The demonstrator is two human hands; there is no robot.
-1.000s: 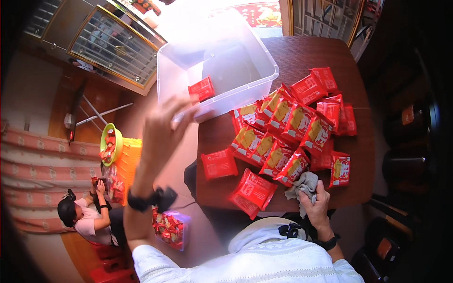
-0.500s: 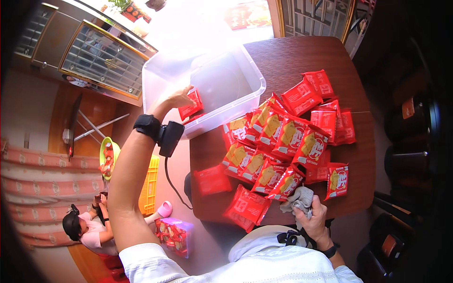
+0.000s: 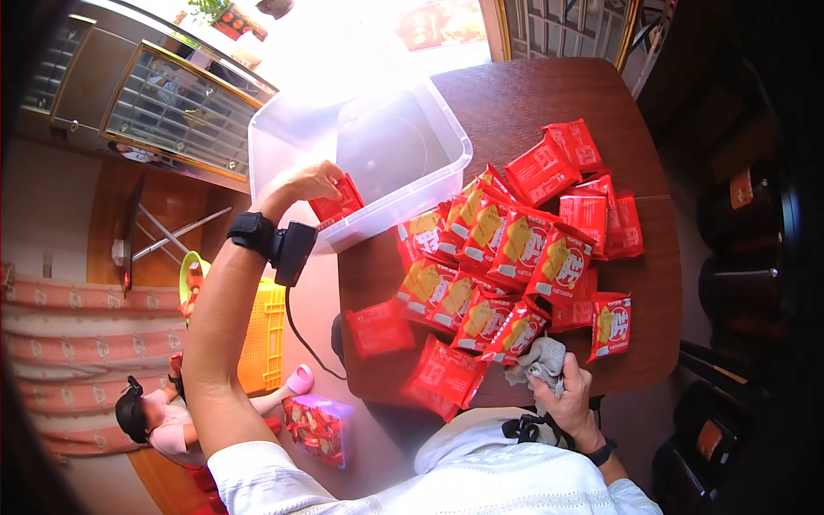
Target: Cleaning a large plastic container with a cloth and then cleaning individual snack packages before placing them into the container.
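My left hand (image 3: 311,182) reaches into a clear plastic tub (image 3: 446,182) at the table's far left. Its fingers are closed on the upper edge of a red biscuit packet (image 3: 340,204), just inside the near-left wall. My right hand (image 3: 566,396), at the near edge of the table, grips a crumpled grey cloth (image 3: 541,360). Beside the cloth and beyond it spreads a loose pile of red biscuit packets (image 3: 522,249), some face up and some face down. One lone packet (image 3: 378,329) lies at the left table edge, and another (image 3: 442,376) near my body.
The dark wooden table (image 3: 635,112) carries the tub and the pile. To the left on the floor are a yellow crate (image 3: 264,343) and a purple-tinted box (image 3: 343,429) of red packets. A person (image 3: 167,421) sits there. Dark chairs (image 3: 738,283) line the right side.
My left hand has sunk slightly nearer to the tub's near-left wall with the packet. My right hand stays on the cloth. The seated person's hands have shifted.
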